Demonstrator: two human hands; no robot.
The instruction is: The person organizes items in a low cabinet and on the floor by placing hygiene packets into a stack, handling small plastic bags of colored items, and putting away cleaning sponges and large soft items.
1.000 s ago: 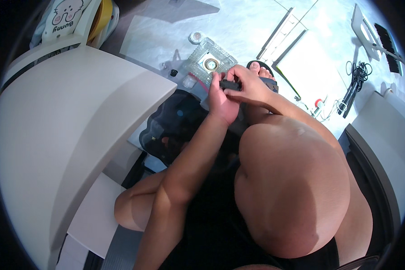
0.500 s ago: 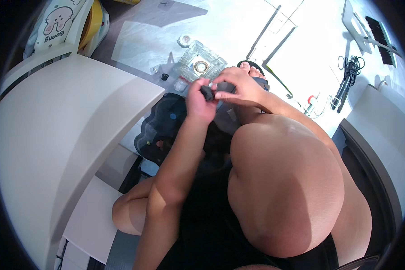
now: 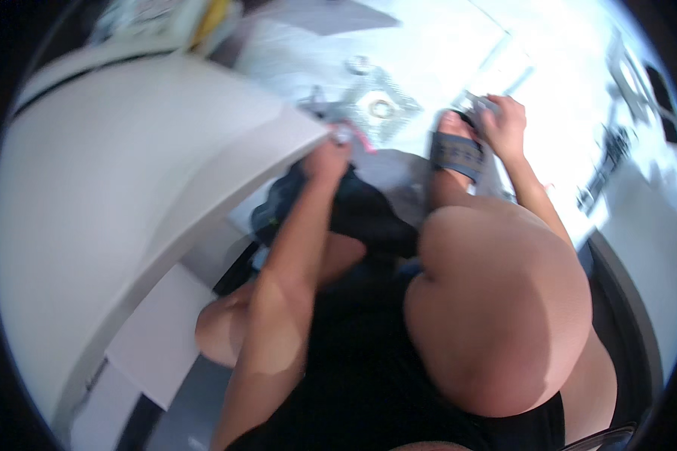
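Observation:
My left hand point(image 3: 327, 159) is closed beside the white table corner, with a small pale, shiny thing point(image 3: 342, 135) at its fingertips. Motion blur hides what kind it is. A pink strip point(image 3: 362, 137) shows just right of it. My right hand point(image 3: 507, 126) reaches down beside my sandalled foot point(image 3: 453, 152). Its fingers are bent by a greyish shape point(image 3: 483, 104) near the toes, too smeared to tell whether they grip it. On the floor ahead sits a square textured glass dish point(image 3: 396, 96) with a round metallic-rimmed piece inside. A small round object point(image 3: 359, 65) lies behind it.
A white curved tabletop point(image 3: 150, 195) fills the left side. Bundled black cable point(image 3: 614, 146) lies on the floor at the right, with a white bracket-like item and a dark brush-like item point(image 3: 658, 98) beyond it. A white cabinet point(image 3: 643, 203) borders the right.
My hands were together around a small dark piece and are now apart: the right went right to beside my foot, the left stays near the table corner. The whole view has shifted and blurred.

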